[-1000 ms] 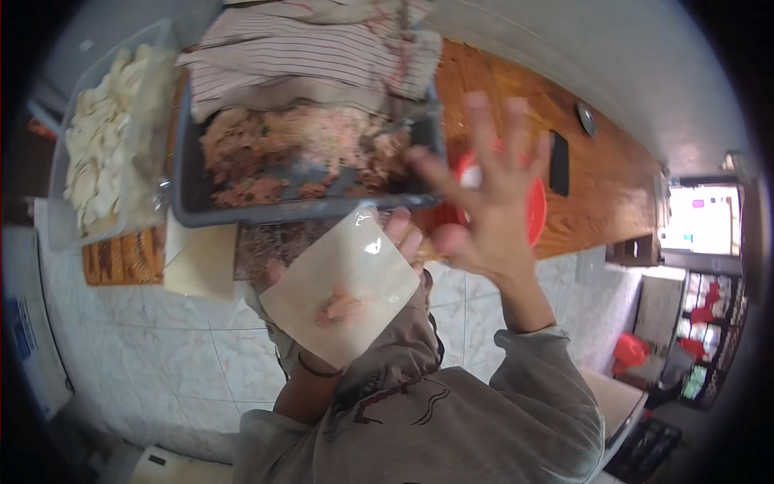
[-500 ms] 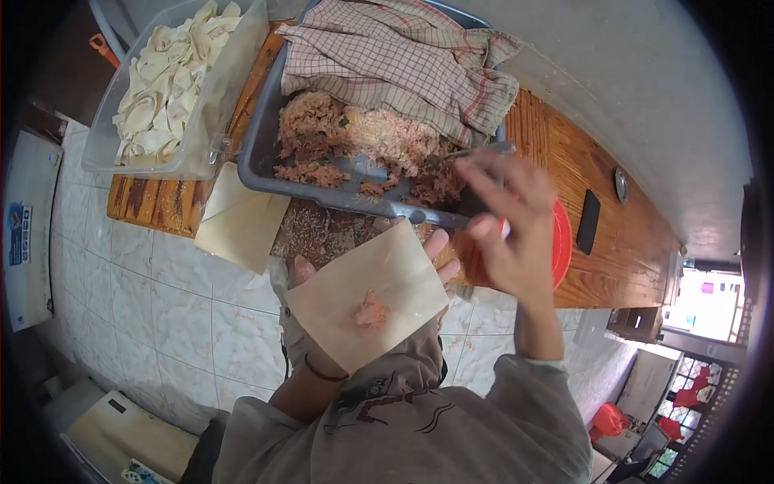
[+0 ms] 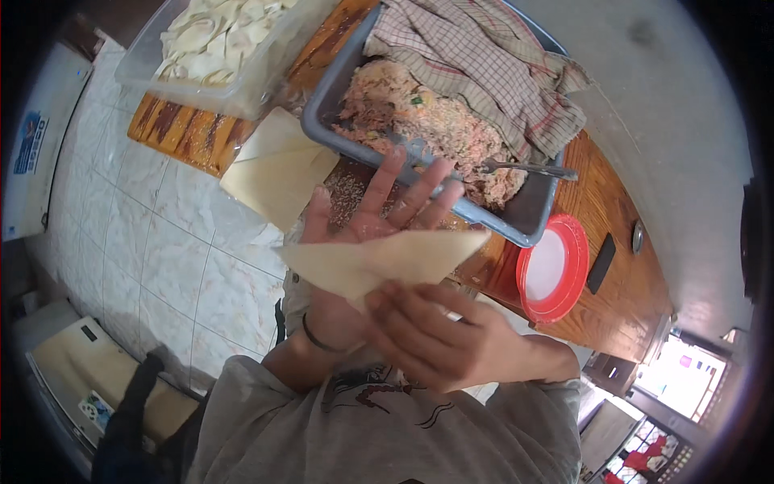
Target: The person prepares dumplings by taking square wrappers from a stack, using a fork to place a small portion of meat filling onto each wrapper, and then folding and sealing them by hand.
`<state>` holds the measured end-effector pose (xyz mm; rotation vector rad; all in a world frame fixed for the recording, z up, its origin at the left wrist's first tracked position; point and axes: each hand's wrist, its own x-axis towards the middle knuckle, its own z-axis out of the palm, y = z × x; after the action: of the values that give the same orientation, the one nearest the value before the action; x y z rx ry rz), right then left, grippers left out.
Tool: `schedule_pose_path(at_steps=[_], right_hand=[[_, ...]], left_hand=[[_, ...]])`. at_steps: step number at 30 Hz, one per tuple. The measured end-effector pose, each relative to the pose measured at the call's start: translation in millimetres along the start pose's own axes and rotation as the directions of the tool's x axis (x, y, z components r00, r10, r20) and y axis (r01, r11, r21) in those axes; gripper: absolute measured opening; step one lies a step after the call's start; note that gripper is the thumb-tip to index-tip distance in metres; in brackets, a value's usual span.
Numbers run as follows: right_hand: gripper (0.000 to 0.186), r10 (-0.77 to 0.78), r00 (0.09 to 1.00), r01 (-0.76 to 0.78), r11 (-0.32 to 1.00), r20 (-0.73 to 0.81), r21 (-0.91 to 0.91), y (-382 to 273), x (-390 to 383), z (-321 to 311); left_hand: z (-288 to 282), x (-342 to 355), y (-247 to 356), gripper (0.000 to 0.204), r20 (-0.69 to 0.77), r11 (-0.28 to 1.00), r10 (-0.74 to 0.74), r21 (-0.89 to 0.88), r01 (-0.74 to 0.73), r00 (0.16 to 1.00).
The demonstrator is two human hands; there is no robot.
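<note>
A square dough wrapper (image 3: 395,258) is folded over into a triangle on my left hand (image 3: 363,222), whose palm is up and fingers are spread. My right hand (image 3: 443,335) pinches the near part of the wrapper between thumb and fingers. The filling inside the fold is hidden. Just beyond is a grey tub (image 3: 322,133) of pink minced filling (image 3: 435,121), with a metal fork or spoon (image 3: 536,170) leaning on its right side. More flat wrappers (image 3: 282,177) lie to the left of my left hand.
A checked cloth (image 3: 484,73) covers the tub's far part. A clear container (image 3: 250,101) holds many folded dumplings (image 3: 214,40) at the far left. On the wooden table (image 3: 637,298), a red-rimmed bowl (image 3: 579,278) of whitish liquid and a black phone-like slab (image 3: 601,264) stand at right.
The wrapper lay flat with a dab of filling showing; now it is folded over. My right hand has left the utensil at the tub and come down to the wrapper. The view has shifted.
</note>
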<state>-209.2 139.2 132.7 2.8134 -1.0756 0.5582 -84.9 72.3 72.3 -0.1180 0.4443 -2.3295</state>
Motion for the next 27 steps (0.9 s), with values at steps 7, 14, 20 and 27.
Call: schedule_pose_path(at_steps=[7,14,20,27], right_hand=[[0.033,0.553,0.822,-0.440,0.768,-0.135,0.466,33,-8,12],[0.032,0.819,0.488,-0.332,0.493,-0.300,0.804,41,-19,-9],[0.050,0.513,0.855,-0.442,0.800,-0.080,0.404,45,-12,-11],[0.032,0.734,0.675,-0.477,0.514,-0.078,0.713,30,-15,1]], left_hand=[[-16,-2,8,0.089,-0.191,0.949,0.054,0.315,0.009,0.980],[-24,-2,7,0.066,0.169,0.360,0.285,0.893,-0.269,0.943],[-9,0,14,0.057,0.269,-0.620,-0.051,0.746,-0.241,0.962],[-5,-18,13,0.018,0.184,0.446,0.526,0.772,-0.454,0.830]])
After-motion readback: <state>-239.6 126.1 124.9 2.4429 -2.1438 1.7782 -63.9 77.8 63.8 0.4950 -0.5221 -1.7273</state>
